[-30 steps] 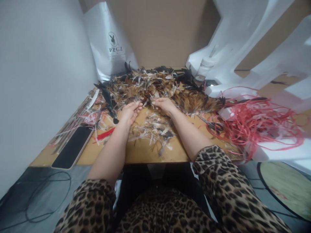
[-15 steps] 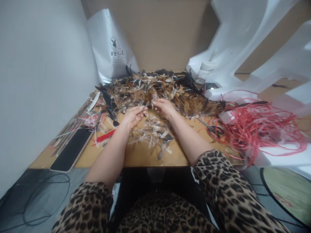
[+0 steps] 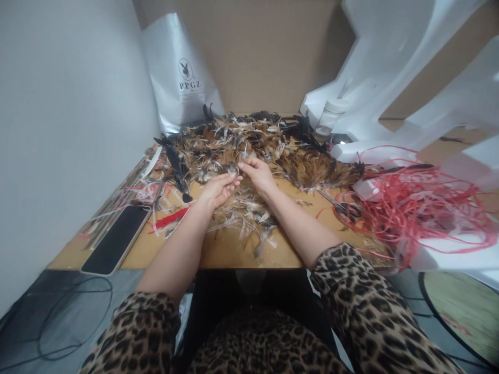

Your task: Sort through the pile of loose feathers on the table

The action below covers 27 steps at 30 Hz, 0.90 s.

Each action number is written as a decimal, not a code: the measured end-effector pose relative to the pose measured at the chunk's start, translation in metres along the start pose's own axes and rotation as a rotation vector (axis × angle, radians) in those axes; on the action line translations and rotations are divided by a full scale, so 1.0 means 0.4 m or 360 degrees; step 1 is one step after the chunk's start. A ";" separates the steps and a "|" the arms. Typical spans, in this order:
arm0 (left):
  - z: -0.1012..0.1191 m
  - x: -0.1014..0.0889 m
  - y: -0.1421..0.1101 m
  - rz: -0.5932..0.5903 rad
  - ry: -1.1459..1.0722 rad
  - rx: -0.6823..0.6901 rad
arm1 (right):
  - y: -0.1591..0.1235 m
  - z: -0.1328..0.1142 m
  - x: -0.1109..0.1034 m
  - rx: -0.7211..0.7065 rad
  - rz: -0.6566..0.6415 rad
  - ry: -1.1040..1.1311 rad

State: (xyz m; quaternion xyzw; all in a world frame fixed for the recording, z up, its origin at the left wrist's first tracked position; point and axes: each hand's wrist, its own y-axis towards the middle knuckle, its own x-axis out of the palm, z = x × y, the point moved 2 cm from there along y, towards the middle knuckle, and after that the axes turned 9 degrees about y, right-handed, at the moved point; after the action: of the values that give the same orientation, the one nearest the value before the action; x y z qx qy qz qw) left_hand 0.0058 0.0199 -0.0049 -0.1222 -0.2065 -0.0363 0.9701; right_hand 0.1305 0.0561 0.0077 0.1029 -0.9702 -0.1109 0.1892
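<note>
While your two hands come close together over the middle of the table (image 3: 284,249), your left hand (image 3: 219,189) pinches with its thumb and fingers, and your right hand (image 3: 259,174) pinches too, a little farther from you. Both seem to have hold of small feather bits (image 3: 236,169), but they are so tiny that I can't tell how many there are. The bits sit right at your fingertips.

Just past them lies the big feather heap (image 3: 255,136), brown, black and white, long from side to side. Your right hand is nearer to it than your left. Below your hands, closer to your tummy, is a messy little pile of scraps (image 3: 249,205).

To the left, a black feather (image 3: 177,166) lies slanted, its round end toward you. Near it are a red strip (image 3: 171,217) and a phone (image 3: 116,240). On your right are scissors (image 3: 345,209), then a tangle of red strings (image 3: 421,202). At the back stand a silver bag (image 3: 183,106) on the left and a clear jar (image 3: 330,117) on the right.
</note>
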 end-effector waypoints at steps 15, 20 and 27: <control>-0.004 -0.001 0.001 -0.0040 0.0015 -0.0002 | -0.013 -0.004 0.018 -0.0051 0.0044 -0.0084; -0.001 -0.006 0.004 0.0026 0.0021 0.0014 | -0.003 -0.006 -0.001 -0.0030 0.0098 -0.0022; 0.004 -0.019 0.014 0.0024 -0.0021 0.0074 | 0.011 -0.013 -0.022 0.0051 0.0133 0.0077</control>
State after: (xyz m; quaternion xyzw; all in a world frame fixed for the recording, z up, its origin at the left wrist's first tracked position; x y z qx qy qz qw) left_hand -0.0010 0.0260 -0.0078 -0.1014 -0.2127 -0.0235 0.9716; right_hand 0.1398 0.0614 0.0106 0.0679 -0.9705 -0.0846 0.2155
